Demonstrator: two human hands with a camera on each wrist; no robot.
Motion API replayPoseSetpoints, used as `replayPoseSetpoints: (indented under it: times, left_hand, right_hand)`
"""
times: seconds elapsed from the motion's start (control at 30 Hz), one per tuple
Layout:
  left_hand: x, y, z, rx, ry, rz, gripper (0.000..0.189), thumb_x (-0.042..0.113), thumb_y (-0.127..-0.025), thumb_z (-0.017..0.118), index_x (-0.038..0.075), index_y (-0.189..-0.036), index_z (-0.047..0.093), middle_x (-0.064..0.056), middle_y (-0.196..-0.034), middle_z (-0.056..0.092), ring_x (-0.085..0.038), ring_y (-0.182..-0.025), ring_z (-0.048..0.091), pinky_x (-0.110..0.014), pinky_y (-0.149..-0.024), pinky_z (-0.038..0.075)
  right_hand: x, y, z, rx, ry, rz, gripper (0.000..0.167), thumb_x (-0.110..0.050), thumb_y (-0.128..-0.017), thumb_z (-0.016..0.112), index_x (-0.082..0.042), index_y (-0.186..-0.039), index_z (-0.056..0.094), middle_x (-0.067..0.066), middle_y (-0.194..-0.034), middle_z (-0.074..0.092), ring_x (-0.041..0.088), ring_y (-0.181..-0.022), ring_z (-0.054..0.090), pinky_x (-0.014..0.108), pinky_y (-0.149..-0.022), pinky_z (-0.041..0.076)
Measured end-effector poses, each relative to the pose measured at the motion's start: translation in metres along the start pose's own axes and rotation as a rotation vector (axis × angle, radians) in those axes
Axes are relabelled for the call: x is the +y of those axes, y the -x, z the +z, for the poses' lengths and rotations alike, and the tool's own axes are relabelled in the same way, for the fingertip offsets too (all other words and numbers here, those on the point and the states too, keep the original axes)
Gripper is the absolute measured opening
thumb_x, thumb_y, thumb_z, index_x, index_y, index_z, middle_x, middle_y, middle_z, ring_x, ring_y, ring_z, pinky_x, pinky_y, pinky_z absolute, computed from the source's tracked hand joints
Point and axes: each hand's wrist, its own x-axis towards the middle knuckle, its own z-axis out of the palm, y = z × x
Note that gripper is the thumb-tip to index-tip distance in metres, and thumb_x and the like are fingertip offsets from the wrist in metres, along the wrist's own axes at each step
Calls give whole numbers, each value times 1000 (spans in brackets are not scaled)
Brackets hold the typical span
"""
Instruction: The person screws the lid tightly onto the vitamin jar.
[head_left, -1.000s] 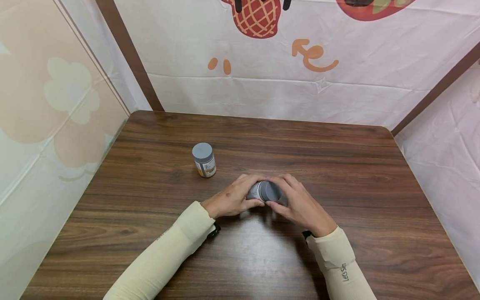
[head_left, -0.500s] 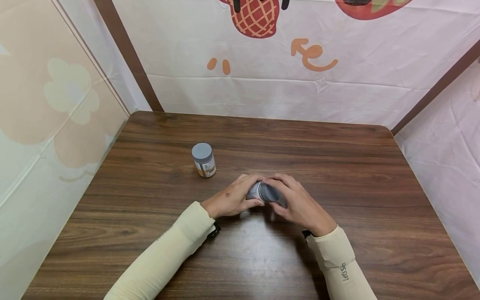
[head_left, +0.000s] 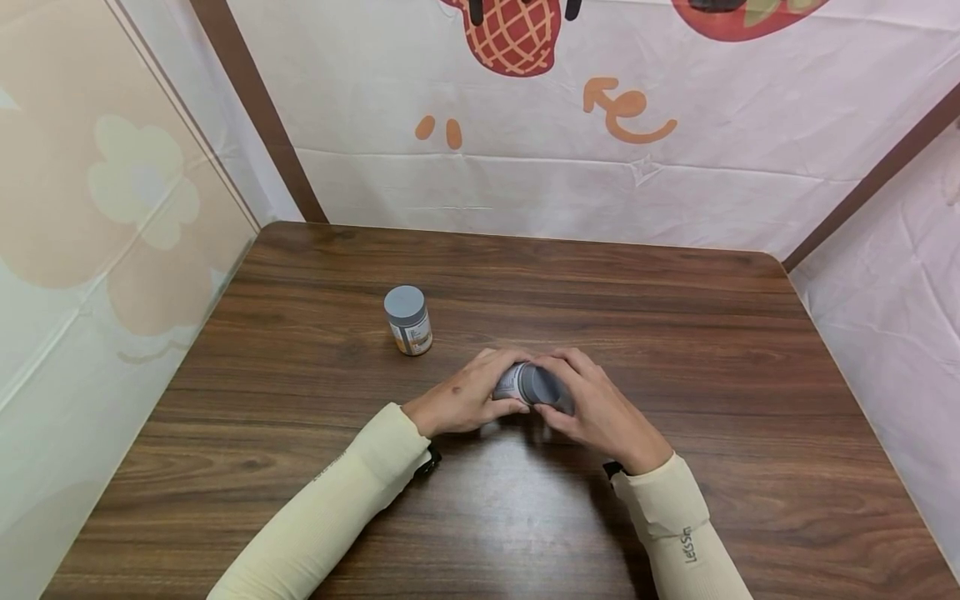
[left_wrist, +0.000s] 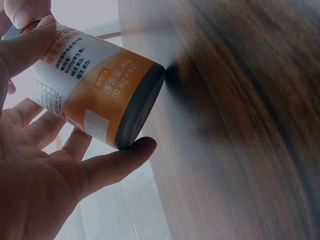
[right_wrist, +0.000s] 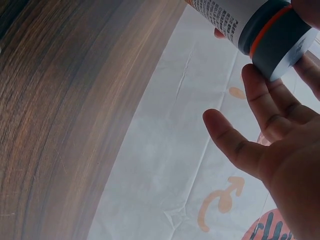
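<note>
A supplement jar [head_left: 509, 384] with a white and orange label lies tilted between my two hands, low over the table. My left hand [head_left: 467, 393] grips its body, thumb on the near side and fingers on the far side. The jar's dark base [left_wrist: 141, 107] faces the tabletop in the left wrist view, its lower edge at or just above the wood. My right hand [head_left: 602, 410] holds the grey lid [head_left: 541, 383] between thumb and fingers. An orange ring [right_wrist: 269, 31] shows between lid and jar in the right wrist view.
A second jar [head_left: 408, 322] with a grey lid stands upright behind and left of my hands. Brown wood-grain tabletop [head_left: 637, 308] stretches around them. Printed fabric [head_left: 525, 187] hangs along the table's back and sides.
My right hand's fingers and thumb shift slightly around the lid, covering more of it half a second ago than now. The left hand and the standing jar stay in place.
</note>
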Motion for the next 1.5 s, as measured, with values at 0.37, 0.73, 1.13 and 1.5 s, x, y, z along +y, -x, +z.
replayPoseSetpoints:
  times: [0.37, 0.73, 1.13, 1.5]
  left_hand:
    - [2, 1, 0, -11, 17, -21, 58, 23, -91, 76, 11, -141, 48, -3, -136, 56, -20, -122, 49, -38, -97, 45]
    - [0, 1, 0, -6, -7, -14, 56, 23, -90, 77, 11, -138, 49, -3, -135, 57, -21, -125, 48, -40, -102, 42]
    - [0, 1, 1, -3, 10, -20, 58, 22, -90, 78, 13, -140, 49, -1, -136, 56, -19, -123, 48, -39, -100, 43]
    - [2, 0, 0, -15, 22, -31, 58, 23, -91, 76, 10, -141, 48, -4, -137, 55, -19, -123, 48, -38, -98, 45]
  right_hand:
    - [-2, 2, 2, 9, 19, 53, 61, -23, -84, 84, -11, -137, 56, 8, -118, 57, 22, -96, 58, 44, -78, 50]
    - [3, 0, 1, 23, 13, -82, 66, -9, -78, 86, -6, -136, 57, 15, -132, 55, 31, -119, 55, 47, -93, 49]
    - [1, 0, 1, 21, 9, -37, 60, -13, -80, 85, -6, -134, 58, 11, -125, 57, 26, -109, 58, 44, -84, 51]
    - [-3, 1, 1, 1, 18, 63, 59, -23, -84, 83, -10, -136, 57, 7, -118, 58, 22, -100, 58, 43, -78, 48]
